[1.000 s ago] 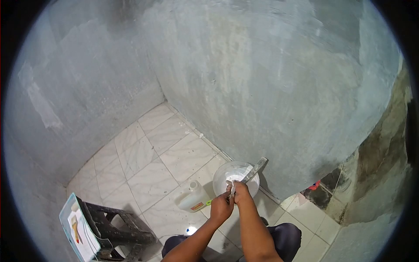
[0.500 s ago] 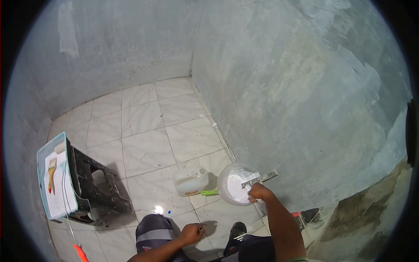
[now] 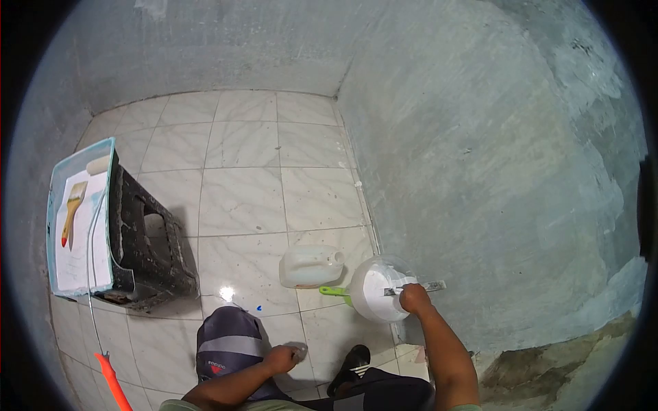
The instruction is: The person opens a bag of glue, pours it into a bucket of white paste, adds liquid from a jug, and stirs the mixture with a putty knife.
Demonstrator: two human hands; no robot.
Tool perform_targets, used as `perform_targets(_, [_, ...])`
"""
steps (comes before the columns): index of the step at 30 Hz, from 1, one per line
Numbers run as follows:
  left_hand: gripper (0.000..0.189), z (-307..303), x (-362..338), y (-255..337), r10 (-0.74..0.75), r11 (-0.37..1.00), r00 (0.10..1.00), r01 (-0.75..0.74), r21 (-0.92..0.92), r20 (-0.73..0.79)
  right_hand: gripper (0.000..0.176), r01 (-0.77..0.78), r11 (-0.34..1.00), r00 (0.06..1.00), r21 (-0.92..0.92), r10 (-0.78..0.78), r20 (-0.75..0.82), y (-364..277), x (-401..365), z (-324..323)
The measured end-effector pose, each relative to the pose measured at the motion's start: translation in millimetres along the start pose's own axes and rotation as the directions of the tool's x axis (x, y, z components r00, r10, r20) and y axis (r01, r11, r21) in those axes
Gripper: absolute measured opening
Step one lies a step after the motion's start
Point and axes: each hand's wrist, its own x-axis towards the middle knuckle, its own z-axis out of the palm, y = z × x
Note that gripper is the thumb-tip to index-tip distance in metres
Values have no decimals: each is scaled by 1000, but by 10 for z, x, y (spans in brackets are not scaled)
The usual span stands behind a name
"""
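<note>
My right hand [image 3: 414, 299] is closed around the handle of a plastering trowel [image 3: 435, 285], whose flat metal blade lies across the top of a round, translucent bucket [image 3: 363, 312]. White paste [image 3: 379, 291] fills part of the bucket, and some of it clings to the trowel. A green handle [image 3: 334, 292] sticks out to the bucket's left; the tool's other end cannot be seen clearly. My left hand [image 3: 282, 358] rests by my bent knee with its fingers curled in. Whatever it may hold is hidden.
A translucent plastic jug [image 3: 312, 266] lies behind the green handle. On the left, a black stool [image 3: 147, 240] carries a blue paint tray [image 3: 82, 154] with a brush [image 3: 72, 214] and a roller [image 3: 92, 274] with an orange handle. A grey plastered wall [image 3: 466, 171] rises close on the right.
My view has shifted, so the floor and tray appear higher. The trowel has turned from a slant to nearly level over the bucket. My left hand stays closed by the knee.
</note>
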Motion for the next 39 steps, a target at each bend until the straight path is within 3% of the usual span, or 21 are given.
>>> perform_targets(5, [34,18,9,9,2,999,996,-6,40,88,27,-75,981,995,-179,85,45,-333,-17,-278])
perform_targets(18, [32,7,9,-29,-2,1000,994,0,24,112,29,-178,942,981,-286,192,19,-473,152,-286])
perform_targets(21, [31,-29,13,-24,-5,999,992,1,34,129,33,-122,958,990,-260,135,35,-377,157,-291])
perform_targets(23, [30,-20,22,-22,5,999,991,-9,32,133,40,-69,992,996,-108,75,45,-241,204,-223])
perform_targets(27, [29,11,26,-40,-23,999,990,19,31,139,40,21,1000,996,0,-21,89,59,264,-115])
perform_targets(29, [29,68,29,-88,-21,999,991,17,30,129,34,30,992,999,126,-31,11,60,199,-222])
perform_targets(33, [28,61,30,-75,-41,999,989,41,3,142,22,44,993,996,112,-36,-76,34,139,-229])
perform_targets(35, [27,98,35,-107,-41,999,990,42,-4,136,17,32,991,970,127,0,-245,-47,95,-226])
perform_targets(39, [29,79,32,-81,-42,999,990,38,29,132,15,-11,977,968,214,64,-242,-131,76,-257])
